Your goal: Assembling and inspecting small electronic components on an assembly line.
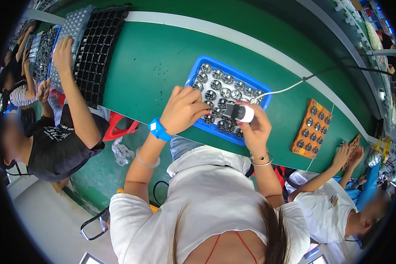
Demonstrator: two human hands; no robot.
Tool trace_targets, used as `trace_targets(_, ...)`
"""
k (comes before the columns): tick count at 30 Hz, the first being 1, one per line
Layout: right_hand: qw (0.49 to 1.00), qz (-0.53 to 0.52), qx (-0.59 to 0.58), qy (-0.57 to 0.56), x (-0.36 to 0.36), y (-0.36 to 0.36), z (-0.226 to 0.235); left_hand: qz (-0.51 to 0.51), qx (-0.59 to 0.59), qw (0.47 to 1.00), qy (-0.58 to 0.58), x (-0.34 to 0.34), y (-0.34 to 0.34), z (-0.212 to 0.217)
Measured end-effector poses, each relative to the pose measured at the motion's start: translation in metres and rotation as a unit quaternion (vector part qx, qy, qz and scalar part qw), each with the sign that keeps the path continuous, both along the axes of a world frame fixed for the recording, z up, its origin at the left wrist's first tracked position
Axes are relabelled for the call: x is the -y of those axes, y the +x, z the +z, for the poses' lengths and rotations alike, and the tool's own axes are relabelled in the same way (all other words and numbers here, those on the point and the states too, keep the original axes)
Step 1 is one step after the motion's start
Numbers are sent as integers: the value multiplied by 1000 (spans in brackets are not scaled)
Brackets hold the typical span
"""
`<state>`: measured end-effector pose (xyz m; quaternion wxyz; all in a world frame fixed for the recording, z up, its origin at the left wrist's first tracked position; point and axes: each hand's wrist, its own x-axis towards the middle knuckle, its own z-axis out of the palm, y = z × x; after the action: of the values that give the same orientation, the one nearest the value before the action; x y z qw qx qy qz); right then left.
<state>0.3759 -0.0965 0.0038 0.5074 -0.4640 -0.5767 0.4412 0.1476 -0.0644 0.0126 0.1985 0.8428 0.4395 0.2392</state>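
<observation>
My right hand (258, 127) grips a small handheld device (245, 113) with a white rounded end and a dark block-like front, held over a blue tray (199, 62). Rows of round, shiny black-and-silver parts (225, 93) sit in the tray on a pale liner. Over the tray's left side, my left hand (183, 110) is closed, its thumb and fingertips together beside the parts. Whatever it pinches, if anything, is too small or hidden to name. A white cable (281, 91) runs to the tray near the device; where it ends is hidden.
An orange tray (298, 141) with similar round parts lies to the right on the green table (141, 53). Black gridded trays (99, 48) stand at the left. Tiny dark bits (159, 70) are scattered mid-table. One co-worker sits on each side, hands at the table.
</observation>
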Motion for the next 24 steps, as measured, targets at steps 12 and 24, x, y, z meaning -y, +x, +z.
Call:
trace_targets(12, 985, 132, 95, 56, 2, -17, 11, 1, 13, 999, 37, 22, -15, 7)
trace_targets(24, 990, 111, 83, -12, 6, -15, 8, -3, 47, 998, 33, 20, -9, 11)
